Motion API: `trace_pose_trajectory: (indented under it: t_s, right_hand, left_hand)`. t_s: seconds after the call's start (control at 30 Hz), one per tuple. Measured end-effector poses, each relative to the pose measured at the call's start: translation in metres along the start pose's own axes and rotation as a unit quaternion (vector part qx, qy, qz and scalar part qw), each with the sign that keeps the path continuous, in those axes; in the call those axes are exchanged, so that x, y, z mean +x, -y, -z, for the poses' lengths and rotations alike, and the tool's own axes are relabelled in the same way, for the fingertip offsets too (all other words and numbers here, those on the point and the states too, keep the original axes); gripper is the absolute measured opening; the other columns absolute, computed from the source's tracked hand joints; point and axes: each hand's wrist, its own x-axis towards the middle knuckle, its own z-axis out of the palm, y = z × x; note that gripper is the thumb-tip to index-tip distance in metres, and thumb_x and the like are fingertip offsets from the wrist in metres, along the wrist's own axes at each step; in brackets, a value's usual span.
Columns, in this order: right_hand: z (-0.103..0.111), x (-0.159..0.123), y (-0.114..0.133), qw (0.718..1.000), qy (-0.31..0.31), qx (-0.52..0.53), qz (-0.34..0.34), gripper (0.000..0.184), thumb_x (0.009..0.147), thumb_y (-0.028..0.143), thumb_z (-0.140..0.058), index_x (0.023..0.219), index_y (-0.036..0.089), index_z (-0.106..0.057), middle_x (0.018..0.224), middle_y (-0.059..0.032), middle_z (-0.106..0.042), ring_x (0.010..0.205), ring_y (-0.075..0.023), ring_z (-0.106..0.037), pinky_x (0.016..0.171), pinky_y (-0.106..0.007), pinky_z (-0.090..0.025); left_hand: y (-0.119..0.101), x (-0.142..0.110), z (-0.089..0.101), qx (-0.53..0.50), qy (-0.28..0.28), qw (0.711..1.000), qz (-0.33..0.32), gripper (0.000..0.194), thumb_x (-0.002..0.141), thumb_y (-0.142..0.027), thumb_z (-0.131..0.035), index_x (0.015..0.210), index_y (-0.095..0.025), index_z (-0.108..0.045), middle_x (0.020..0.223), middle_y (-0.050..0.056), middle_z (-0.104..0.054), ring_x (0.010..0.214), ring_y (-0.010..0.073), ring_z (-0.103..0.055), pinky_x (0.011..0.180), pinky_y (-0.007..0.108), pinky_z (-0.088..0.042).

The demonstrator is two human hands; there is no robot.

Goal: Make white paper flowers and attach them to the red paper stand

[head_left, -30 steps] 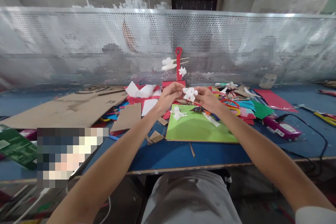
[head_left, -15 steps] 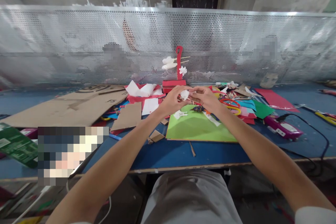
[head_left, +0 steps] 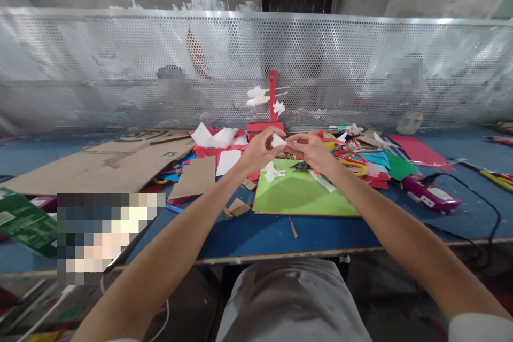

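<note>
At my blue table, near the green sheet's far edge, the white paper flower, fully visible a second ago, is now mostly hidden. It sits between my hands, gripped by my left fingers and right fingers.

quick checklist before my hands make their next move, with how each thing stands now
1. White paper piece held: ok, between the fingers of the left hand and right hand.
2. Green sheet bare for setting it down: not ok, white scraps lie on it, though the near part looks usable.
3. Red-handled scissors uncovered: cannot tell, the blades are hidden.
4. Red stand upright: ok, behind the hands.
5. Black cable away from both hands: ok, off to the right.
</note>
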Motion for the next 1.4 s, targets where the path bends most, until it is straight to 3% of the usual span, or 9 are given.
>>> trace_pose_trajectory:
  t_s: [0.07, 0.13, 0.23, 0.4, 0.8, 0.93, 1.07, 1.2, 1.4]
  right_hand:
    - [0.005, 0.002, -0.001, 1.000, -0.012, 0.000, 0.012, 0.028, 0.064, 0.031, -0.084, 0.085, 0.020, -0.070, 0.085, -0.0033, -0.073, 0.080, -0.0165, -0.071, 0.084, -0.032, -0.058]
    - [0.011, 0.004, -0.002, 0.999, -0.031, -0.015, 0.022, 0.026, 0.065, 0.029, -0.083, 0.085, 0.020, -0.070, 0.082, -0.0029, -0.073, 0.078, -0.0164, -0.071, 0.080, -0.032, -0.059]
    - [0.018, 0.005, 0.001, 0.995, -0.055, -0.072, 0.036, 0.021, 0.069, 0.030, -0.079, 0.086, 0.020, -0.070, 0.078, -0.0036, -0.073, 0.076, -0.0175, -0.070, 0.073, -0.032, -0.059]
    - [0.017, 0.004, 0.004, 0.992, -0.039, -0.111, 0.035, 0.018, 0.071, 0.030, -0.078, 0.084, 0.020, -0.071, 0.080, -0.0060, -0.074, 0.077, -0.0199, -0.071, 0.072, -0.035, -0.060]
    - [0.017, 0.003, 0.001, 0.993, 0.028, -0.113, 0.021, 0.018, 0.073, 0.030, -0.078, 0.087, 0.020, -0.073, 0.084, -0.0064, -0.074, 0.080, -0.0186, -0.072, 0.080, -0.035, -0.060]
    - [0.015, 0.002, 0.001, 0.992, 0.046, -0.114, 0.008, 0.020, 0.072, 0.031, -0.078, 0.087, 0.021, -0.071, 0.080, -0.0048, -0.073, 0.074, -0.0174, -0.071, 0.076, -0.035, -0.061]
    - [0.011, -0.001, 0.001, 0.994, 0.058, -0.097, -0.009, 0.023, 0.071, 0.028, -0.080, 0.090, 0.020, -0.070, 0.080, -0.0039, -0.072, 0.076, -0.0155, -0.071, 0.079, -0.032, -0.061]
    - [0.004, -0.003, 0.001, 0.995, 0.060, -0.081, -0.018, 0.031, 0.069, 0.026, -0.082, 0.096, 0.022, -0.069, 0.080, -0.0016, -0.070, 0.074, -0.0138, -0.070, 0.078, -0.032, -0.062]
    - [-0.003, -0.006, 0.001, 0.995, 0.065, -0.077, -0.027, 0.029, 0.067, 0.028, -0.084, 0.092, 0.021, -0.071, 0.080, -0.0013, -0.069, 0.072, -0.0129, -0.070, 0.078, -0.029, -0.062]
  left_hand:
    - [0.009, 0.000, 0.004, -0.015, 0.034, 0.999, 0.016, 0.050, 0.077, -0.025, -0.070, 0.124, -0.022, -0.053, 0.102, 0.006, -0.063, 0.080, 0.0151, -0.057, 0.075, 0.027, -0.043]
    - [0.020, -0.002, 0.006, 0.012, 0.105, 0.993, 0.048, 0.055, 0.073, -0.027, -0.072, 0.124, -0.022, -0.053, 0.097, 0.006, -0.066, 0.078, 0.0171, -0.060, 0.070, 0.026, -0.042]
    - [0.034, -0.005, 0.007, 0.113, 0.165, 0.976, 0.091, 0.048, 0.067, -0.029, -0.076, 0.112, -0.022, -0.061, 0.085, 0.005, -0.068, 0.068, 0.0179, -0.059, 0.062, 0.025, -0.038]
    - [0.042, -0.006, 0.005, 0.163, 0.221, 0.956, 0.098, 0.018, 0.063, -0.021, -0.073, 0.082, -0.023, -0.070, 0.074, 0.004, -0.067, 0.059, 0.0167, -0.054, 0.061, 0.025, -0.037]
    - [0.046, -0.001, 0.014, 0.148, 0.083, 0.982, 0.081, 0.006, 0.066, -0.025, -0.069, 0.072, -0.022, -0.069, 0.072, 0.005, -0.066, 0.066, 0.0199, -0.056, 0.066, 0.027, -0.041]
    - [0.037, 0.002, 0.017, 0.144, -0.010, 0.988, 0.060, 0.002, 0.073, -0.022, -0.068, 0.075, -0.021, -0.067, 0.074, 0.005, -0.064, 0.071, 0.0212, -0.055, 0.075, 0.031, -0.041]
    - [0.020, 0.003, 0.017, 0.163, -0.048, 0.986, 0.007, 0.006, 0.084, -0.021, -0.060, 0.087, -0.021, -0.065, 0.090, 0.006, -0.063, 0.082, 0.0211, -0.055, 0.084, 0.032, -0.040]
    - [0.006, 0.003, 0.013, 0.149, -0.026, 0.988, -0.039, 0.009, 0.087, -0.021, -0.056, 0.092, -0.020, -0.064, 0.094, 0.006, -0.061, 0.084, 0.0195, -0.054, 0.084, 0.031, -0.040]
    - [0.008, 0.001, 0.005, 0.214, 0.046, 0.973, -0.075, 0.013, 0.085, -0.016, -0.057, 0.094, -0.020, -0.065, 0.094, 0.006, -0.060, 0.087, 0.0195, -0.056, 0.082, 0.031, -0.042]
